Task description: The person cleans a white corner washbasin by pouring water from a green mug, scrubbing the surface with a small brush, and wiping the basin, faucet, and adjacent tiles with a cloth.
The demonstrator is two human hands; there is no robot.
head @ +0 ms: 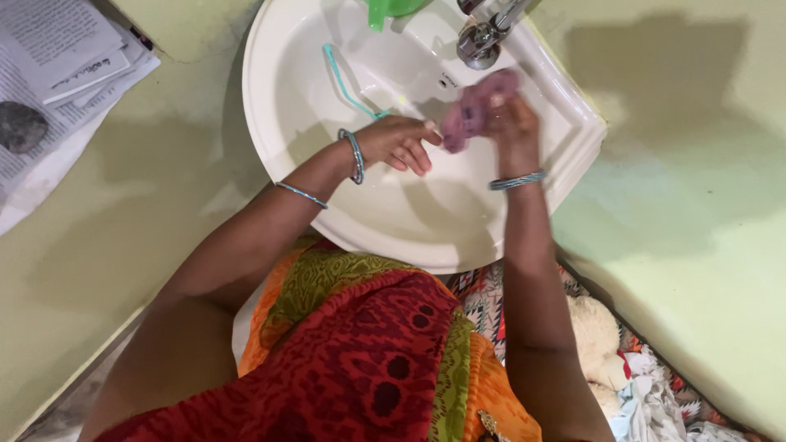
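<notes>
Right hand (509, 123) is clamped around a pink cloth (475, 105) over the white washbasin (393, 221), just below the chrome tap (481, 37). Left hand (397, 141), fingers loosely spread, touches the cloth's lower end. Risk: the cloth could slip into the basin if that hold slackens. Both forearms angle inward.

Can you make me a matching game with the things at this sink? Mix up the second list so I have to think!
Things:
1. scrubber
2. toothbrush
3. tap
4. newspapers

Clues:
A. shiny metal, at the basin's back edge
B. pink, held in the right hand
C. black and white, far left
D. teal, lying inside the basin

Pairs: 1-B, 2-D, 3-A, 4-C
</notes>
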